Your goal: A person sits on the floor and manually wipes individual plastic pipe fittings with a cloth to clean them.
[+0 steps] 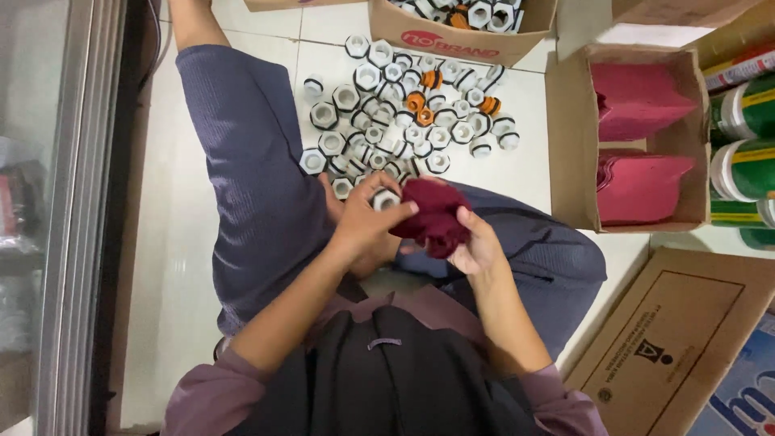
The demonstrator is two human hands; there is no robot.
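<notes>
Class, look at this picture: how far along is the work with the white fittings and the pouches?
Done: nothing finished shows for certain. In hand: the left hand holds one white fitting against a dark red pouch gripped by the right hand. Left: a big pile of fittings on the floor, more in the cardboard box, and stacked pouches waiting in another box.

Both hands meet — left hand (367, 222) grips fitting (386, 199), right hand (476, 246) bunches maroon cloth (434, 214).

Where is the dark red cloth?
In the head view, the cloth is near the middle, bunched in the right hand, next to the left hand with a white fitting.
</notes>
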